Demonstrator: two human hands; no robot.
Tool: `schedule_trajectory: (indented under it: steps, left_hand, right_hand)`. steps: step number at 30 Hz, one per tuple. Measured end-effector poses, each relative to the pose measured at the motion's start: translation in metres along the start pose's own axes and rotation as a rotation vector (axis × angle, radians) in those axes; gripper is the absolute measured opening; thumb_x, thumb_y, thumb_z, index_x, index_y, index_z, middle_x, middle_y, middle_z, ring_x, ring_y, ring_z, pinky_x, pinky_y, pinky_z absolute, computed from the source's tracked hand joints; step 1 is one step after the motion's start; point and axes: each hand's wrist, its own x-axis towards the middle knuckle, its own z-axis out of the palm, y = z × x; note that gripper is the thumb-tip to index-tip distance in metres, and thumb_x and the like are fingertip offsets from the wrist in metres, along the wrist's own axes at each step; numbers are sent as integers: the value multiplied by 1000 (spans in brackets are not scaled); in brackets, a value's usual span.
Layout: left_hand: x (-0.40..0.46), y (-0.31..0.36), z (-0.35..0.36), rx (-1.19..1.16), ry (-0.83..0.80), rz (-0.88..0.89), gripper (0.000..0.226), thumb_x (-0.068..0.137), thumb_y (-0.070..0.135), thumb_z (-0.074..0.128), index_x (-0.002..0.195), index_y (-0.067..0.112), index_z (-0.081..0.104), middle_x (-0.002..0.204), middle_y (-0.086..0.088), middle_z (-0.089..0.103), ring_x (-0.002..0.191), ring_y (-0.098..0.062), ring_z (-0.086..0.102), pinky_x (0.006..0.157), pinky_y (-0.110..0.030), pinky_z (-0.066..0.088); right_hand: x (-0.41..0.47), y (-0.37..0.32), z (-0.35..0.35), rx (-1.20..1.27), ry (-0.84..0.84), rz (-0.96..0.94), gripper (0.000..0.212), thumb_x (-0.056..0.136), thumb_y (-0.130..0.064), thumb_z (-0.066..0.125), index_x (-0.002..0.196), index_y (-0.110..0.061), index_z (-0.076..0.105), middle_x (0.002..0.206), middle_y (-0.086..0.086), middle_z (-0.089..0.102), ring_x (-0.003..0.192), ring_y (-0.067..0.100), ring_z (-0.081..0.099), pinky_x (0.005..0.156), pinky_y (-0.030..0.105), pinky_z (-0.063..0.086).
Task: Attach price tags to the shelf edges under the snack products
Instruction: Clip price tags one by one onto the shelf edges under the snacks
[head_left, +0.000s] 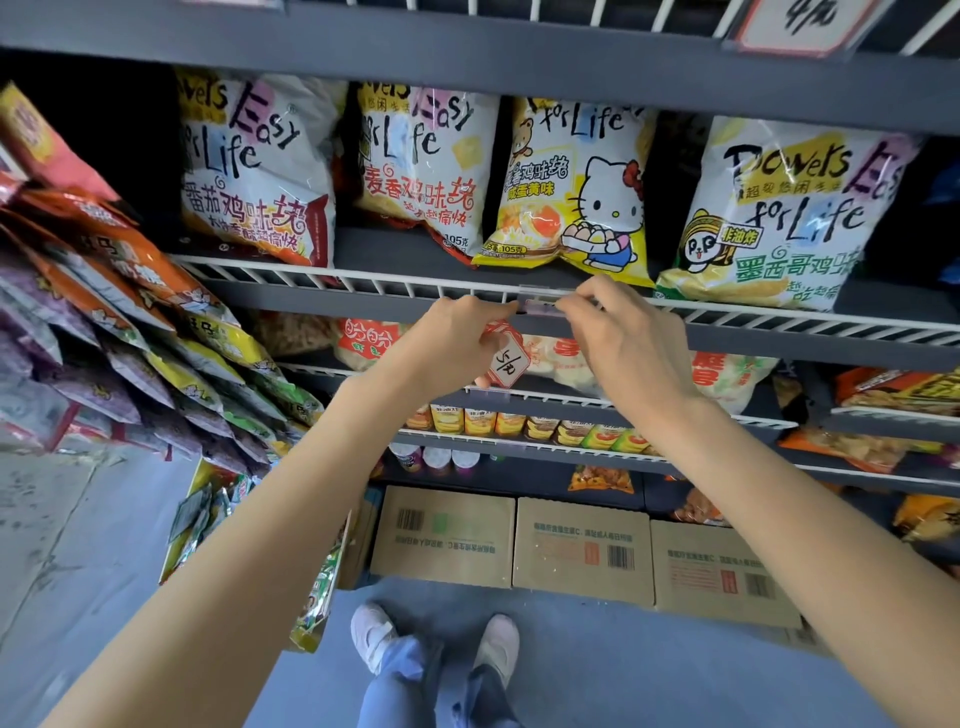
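Here, both hands work at the white wire shelf edge (363, 285) below the yellow cartoon-cat snack bag (571, 192). The price tag (506, 361) is a small white card with a red scalloped border and handwritten black figures; it hangs tilted just under the edge. The left hand (452, 338) holds the tag's upper part with curled fingers. The right hand (623, 338) pinches a small clear clip (540, 306) at the rail, directly above the tag. Cardboard boxes (582, 551) stand on the floor beneath the lowest shelf.
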Motion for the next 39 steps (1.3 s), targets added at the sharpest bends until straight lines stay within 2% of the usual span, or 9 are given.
schedule_trajectory:
  steps: [7,13,19,22,27,29,34,36,39]
  left_hand:
    - [-2,5,-6,-27,41,-10,39,97,16,44,136,21,47,131,-9,58,114,-23,60,73,-28,50]
    - [-15,4,-3,-240,258,-8,27,98,17,44,121,20,58,107,-7,67,78,-8,66,48,-7,44]
    - [-17,4,0,-455,371,-49,25,98,18,45,118,19,59,98,1,66,90,-11,64,71,-23,52]
    - [-18,9,-1,-443,372,-3,25,98,16,46,119,17,59,100,1,66,90,-10,63,74,-15,51]
    - [-19,17,-5,-448,347,72,26,98,19,46,120,19,59,104,-3,69,94,-17,65,82,-32,53]
    - [-19,19,-4,-482,335,92,26,97,20,46,121,20,58,103,-5,69,94,-21,67,85,-42,54]
    - [-22,35,5,-614,299,124,21,97,20,46,113,28,58,106,-6,68,93,-26,67,86,-49,53]
    - [-22,52,11,-648,268,149,20,97,20,47,113,24,59,104,-5,68,90,-30,66,85,-48,55]
    - [-18,80,23,-638,210,224,20,97,17,48,109,26,61,89,-1,62,75,-16,62,81,-37,57]
  right_hand:
    - [-1,-4,-8,31,-86,-6,44,61,11,76,102,-2,65,86,15,58,65,26,59,38,24,40]
    - [-6,-12,-16,17,-167,38,42,76,-3,70,117,2,59,104,17,56,83,29,60,46,36,53]
    - [-4,-18,-26,35,-225,96,43,88,-10,55,130,-5,46,125,10,44,108,25,50,68,37,51]
    - [-1,-24,-27,130,-204,205,36,95,-22,49,128,-8,49,124,6,43,102,21,53,64,31,47]
    - [1,-28,-28,147,-387,217,44,98,-25,42,138,-8,39,130,7,37,103,20,50,74,31,48]
    - [2,-28,-31,340,-363,358,41,99,-24,39,137,-7,42,133,8,40,92,15,52,77,27,44]
    - [-9,-20,-54,1213,-140,850,34,98,-36,41,104,-12,64,108,8,68,95,18,65,78,37,55]
    - [-19,-11,-64,1169,-62,777,35,93,-39,51,92,-7,66,91,8,70,88,21,66,77,39,53]
    - [-36,10,-74,1020,80,703,20,83,-24,69,84,-4,64,73,-2,61,70,9,58,64,20,46]
